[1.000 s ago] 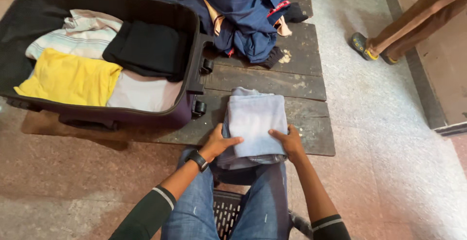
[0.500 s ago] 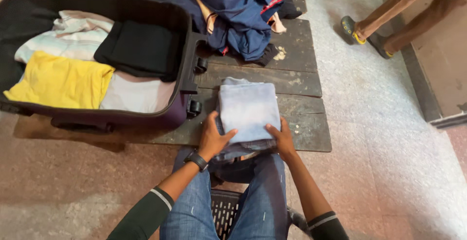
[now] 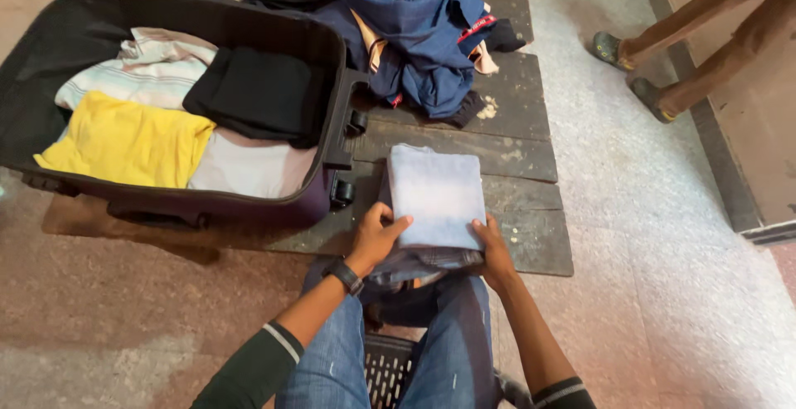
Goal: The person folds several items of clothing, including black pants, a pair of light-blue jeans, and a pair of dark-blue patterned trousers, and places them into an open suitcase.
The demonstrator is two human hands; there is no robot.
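A folded pair of pale blue jeans (image 3: 437, 195) lies on the dark wooden platform (image 3: 514, 156) in front of my knees. My left hand (image 3: 377, 236) grips its near left edge, thumb on top. My right hand (image 3: 495, 250) grips its near right corner in the same way. To the left stands an open dark purple suitcase (image 3: 249, 206) holding folded clothes: a yellow piece (image 3: 124, 142), a black one (image 3: 257, 90), a striped one (image 3: 153, 69) and a pale pink one (image 3: 253, 169).
A heap of unfolded dark blue clothes (image 3: 414, 28) lies on the platform behind the jeans. Another person's legs and shoes (image 3: 630, 65) stand on the speckled floor at the upper right. I sit on a black slotted stool (image 3: 385, 367).
Both hands have stayed on the near edge of the folded jeans, closing more tightly around it. The other person's feet have shifted at the upper right.
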